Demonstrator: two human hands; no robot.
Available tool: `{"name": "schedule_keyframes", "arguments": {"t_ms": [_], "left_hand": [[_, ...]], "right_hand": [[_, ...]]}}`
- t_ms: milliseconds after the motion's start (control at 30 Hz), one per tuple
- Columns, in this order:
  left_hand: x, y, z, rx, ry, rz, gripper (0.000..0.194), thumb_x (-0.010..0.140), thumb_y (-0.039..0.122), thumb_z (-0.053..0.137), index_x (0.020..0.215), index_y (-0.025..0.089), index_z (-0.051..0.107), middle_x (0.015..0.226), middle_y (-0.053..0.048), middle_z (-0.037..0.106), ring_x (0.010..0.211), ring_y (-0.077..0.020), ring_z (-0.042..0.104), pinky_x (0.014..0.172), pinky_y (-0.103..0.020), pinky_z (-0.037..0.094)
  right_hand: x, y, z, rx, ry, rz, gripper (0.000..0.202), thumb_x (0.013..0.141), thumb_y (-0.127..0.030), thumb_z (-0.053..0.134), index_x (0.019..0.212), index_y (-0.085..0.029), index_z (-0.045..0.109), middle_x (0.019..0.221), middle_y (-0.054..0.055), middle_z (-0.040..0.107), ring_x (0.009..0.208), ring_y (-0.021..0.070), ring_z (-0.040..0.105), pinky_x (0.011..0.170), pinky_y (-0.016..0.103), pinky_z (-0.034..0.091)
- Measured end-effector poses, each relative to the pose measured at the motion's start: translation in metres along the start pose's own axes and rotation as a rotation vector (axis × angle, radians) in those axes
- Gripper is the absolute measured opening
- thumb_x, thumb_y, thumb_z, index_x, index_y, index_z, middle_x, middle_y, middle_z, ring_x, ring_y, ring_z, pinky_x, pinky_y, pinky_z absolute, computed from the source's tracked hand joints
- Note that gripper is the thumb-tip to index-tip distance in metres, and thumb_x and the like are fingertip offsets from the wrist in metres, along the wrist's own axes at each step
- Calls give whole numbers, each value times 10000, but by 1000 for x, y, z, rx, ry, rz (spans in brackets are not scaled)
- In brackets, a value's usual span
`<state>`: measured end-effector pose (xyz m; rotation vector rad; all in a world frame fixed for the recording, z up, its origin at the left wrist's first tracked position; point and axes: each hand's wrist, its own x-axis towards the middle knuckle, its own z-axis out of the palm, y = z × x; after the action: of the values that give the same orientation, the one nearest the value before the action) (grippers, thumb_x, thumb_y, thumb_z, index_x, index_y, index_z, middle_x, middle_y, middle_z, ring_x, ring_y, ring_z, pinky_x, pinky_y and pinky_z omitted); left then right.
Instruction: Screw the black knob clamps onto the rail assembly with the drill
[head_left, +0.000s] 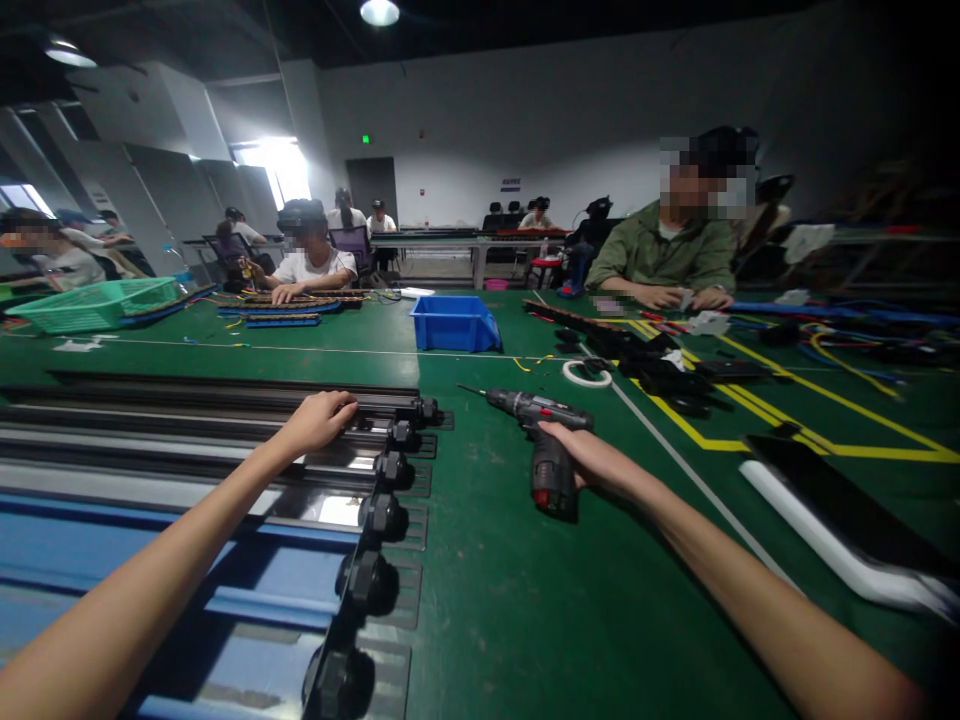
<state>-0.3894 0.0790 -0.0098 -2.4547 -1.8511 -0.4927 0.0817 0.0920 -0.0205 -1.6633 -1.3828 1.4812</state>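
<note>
My right hand point(574, 445) is wrapped around the grip of a black cordless drill point(553, 412) with red accents. Its long thin bit points left, just above the green table. On the left lies a row of long metal rails point(225, 425), some with blue film, each ending in a black cable gland point(391, 468) and a slotted bracket point(417, 495). My left hand point(324, 420) rests on a rail near the far side of the row, fingers curled over it close to its gland end. Its fingertips are partly hidden.
A blue bin point(456, 325) stands beyond the drill, near a white ring point(586, 374). Black parts and cables point(675, 375) lie at right; a black-and-white slab point(847, 520) is nearer. A green basket point(97, 305) is far left. Co-workers sit across the table, one in a green jacket point(660, 250).
</note>
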Motion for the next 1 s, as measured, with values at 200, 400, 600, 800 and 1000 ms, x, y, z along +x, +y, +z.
{"name": "schedule_keyframes", "arguments": {"t_ms": [200, 400, 600, 800, 1000], "left_hand": [[0, 3, -1, 17, 12, -7, 409, 1004, 449, 357, 1006, 206, 686, 978, -87, 729, 915, -243, 659, 794, -323, 438], [-1, 8, -4, 26, 16, -30, 396, 1003, 436, 369, 1003, 198, 686, 997, -97, 730, 912, -240, 659, 777, -318, 438], [-2, 8, -3, 53, 24, -27, 390, 1004, 430, 374, 1006, 200, 689, 993, -95, 736, 922, -245, 665, 785, -325, 445], [-2, 6, -2, 50, 29, -28, 390, 1004, 433, 386, 1026, 192, 692, 1008, -105, 733, 938, -252, 664, 799, -330, 441], [-2, 6, -3, 56, 31, -31, 401, 1004, 440, 379, 1024, 193, 694, 1015, -105, 733, 934, -263, 666, 783, -333, 443]], "right_hand": [[5, 0, -1, -170, -79, 39, 554, 897, -692, 478, 711, -180, 579, 466, 104, 609, 374, 192, 584, 368, 275, 477], [5, -3, 2, -345, -128, 27, 721, 885, -782, 376, 571, -168, 584, 467, 171, 619, 358, 175, 578, 364, 256, 447], [-8, -16, -5, -556, -101, 76, 753, 846, -851, 311, 546, -201, 547, 474, 158, 606, 354, 206, 565, 393, 329, 448], [-80, -54, 42, -734, 199, -521, 449, 824, -604, 679, 589, -233, 591, 567, 76, 577, 531, 215, 557, 557, 344, 416], [-66, -60, 136, -219, -2, -818, 157, 825, -311, 734, 954, -239, 680, 904, 92, 668, 970, 298, 623, 953, 414, 435]]}}
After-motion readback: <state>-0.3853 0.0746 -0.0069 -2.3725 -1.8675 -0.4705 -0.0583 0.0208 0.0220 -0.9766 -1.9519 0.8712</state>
